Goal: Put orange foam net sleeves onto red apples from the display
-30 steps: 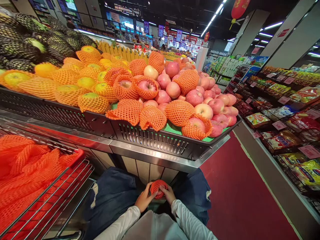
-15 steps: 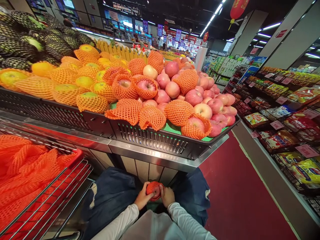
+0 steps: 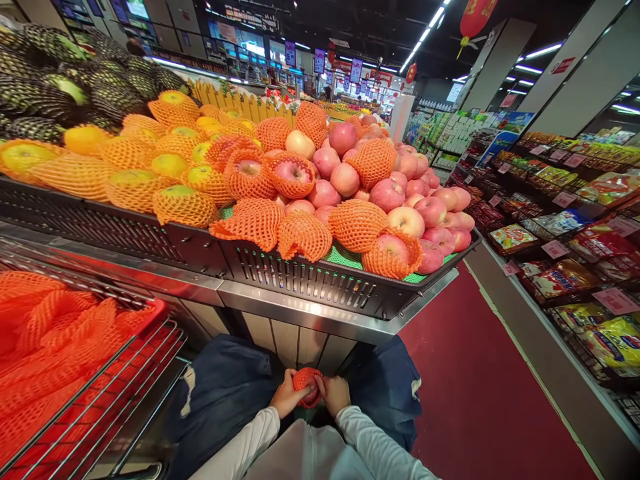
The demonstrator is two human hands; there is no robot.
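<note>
Low in the head view, between my knees, an apple (image 3: 311,396) sits in an orange-red foam net sleeve (image 3: 306,377). My left hand (image 3: 287,395) grips it from the left, fingers curled round the net. From the right, my right hand (image 3: 335,395) is closed on it too, thumb and fingertips at the net's edge. Some of the apple's red skin shows in the opening of the net; its underside is hidden by hands and net. Above my hands, a black crate (image 3: 320,275) holds a heap of apples (image 3: 345,179), some bare and some in orange nets.
A shopping cart (image 3: 145,360) filled with orange-red foam nets (image 3: 55,360) stands at the left. Netted oranges (image 3: 131,183) and pineapples (image 3: 113,90) lie left of the apples. A metal ledge (image 3: 320,308) runs below the crates. Snack shelves (image 3: 575,233) line the right.
The net now covers more of the apple's top, and less skin shows. Both hands keep hold of it, with slight shifts of the fingers. The crates and cart look the same.
</note>
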